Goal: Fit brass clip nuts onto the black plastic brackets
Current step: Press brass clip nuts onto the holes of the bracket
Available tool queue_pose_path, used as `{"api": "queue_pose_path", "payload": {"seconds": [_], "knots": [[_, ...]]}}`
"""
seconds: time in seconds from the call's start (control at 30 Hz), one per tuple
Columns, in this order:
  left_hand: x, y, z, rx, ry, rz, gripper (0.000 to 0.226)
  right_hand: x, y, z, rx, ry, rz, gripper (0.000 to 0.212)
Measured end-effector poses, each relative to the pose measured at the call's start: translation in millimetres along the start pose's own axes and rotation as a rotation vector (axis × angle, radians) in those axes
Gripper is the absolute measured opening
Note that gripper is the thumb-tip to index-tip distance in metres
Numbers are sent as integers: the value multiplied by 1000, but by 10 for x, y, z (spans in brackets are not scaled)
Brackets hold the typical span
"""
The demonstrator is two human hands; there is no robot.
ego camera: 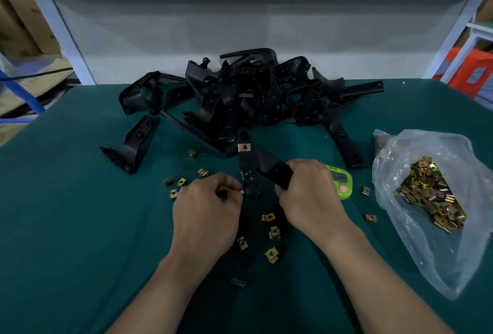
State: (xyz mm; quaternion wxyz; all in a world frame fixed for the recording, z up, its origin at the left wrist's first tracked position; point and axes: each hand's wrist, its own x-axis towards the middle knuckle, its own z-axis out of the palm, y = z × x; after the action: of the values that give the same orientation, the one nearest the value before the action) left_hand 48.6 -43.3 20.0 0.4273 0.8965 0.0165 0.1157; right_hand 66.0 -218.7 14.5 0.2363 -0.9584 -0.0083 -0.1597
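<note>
My right hand grips one arm of a black plastic bracket held just above the green mat. One brass clip nut sits on the bracket's far end. My left hand has its fingers curled and pinches a small clip nut against the bracket's near tab; the nut is almost hidden by my fingertips. Several loose brass clip nuts lie scattered on the mat around and between my hands. A heap of black brackets is piled at the back of the table.
A clear plastic bag full of brass clip nuts lies at the right. A green timer sits behind my right hand. One separate bracket rests at the left. Cardboard boxes and shelving frame stand beyond the green mat.
</note>
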Motion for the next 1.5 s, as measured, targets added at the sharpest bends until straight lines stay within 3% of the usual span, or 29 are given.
{"api": "queue_pose_path", "payload": {"seconds": [0.17,0.3,0.43,0.47,0.57,0.67,0.77,0.83,0.9,0.93,1.03,1.13,1.2,1.5], "knots": [[-26,33,-53,-84,-31,75,34,-109,-91,-82,-26,66,-19,33],[-81,61,-64,-253,-113,214,30,-179,-191,-149,410,42,137,41],[-88,5,-60,-394,-199,171,39,-243,-248,-167,946,-55,364,10],[-86,3,-63,-407,-233,167,41,-254,-251,-158,1060,-67,420,12],[-102,21,-55,-457,-339,169,43,-264,-276,-131,1190,-112,501,16],[-93,26,-38,-547,-312,79,32,-261,-278,-120,1199,-181,528,15],[-75,-6,-60,-641,-241,-12,11,-271,-231,-194,1089,-116,495,6],[-68,-35,-97,-689,-249,-46,3,-316,-142,-236,694,-3,389,10],[-55,-73,-123,-707,-254,-99,12,-391,-42,-243,216,40,281,22],[-47,-81,-136,-722,-260,-125,17,-421,-14,-245,100,33,263,26],[-43,-92,-154,-743,-308,-134,20,-418,12,-202,-21,10,256,28],[-40,-55,-154,-789,-332,-117,8,-369,3,-177,-80,-1,236,24],[-38,-65,-147,-845,-299,-148,21,-369,14,-174,-91,-8,229,25],[-59,-52,-145,-791,-163,-193,12,-356,55,-195,-120,-5,202,12]]}}
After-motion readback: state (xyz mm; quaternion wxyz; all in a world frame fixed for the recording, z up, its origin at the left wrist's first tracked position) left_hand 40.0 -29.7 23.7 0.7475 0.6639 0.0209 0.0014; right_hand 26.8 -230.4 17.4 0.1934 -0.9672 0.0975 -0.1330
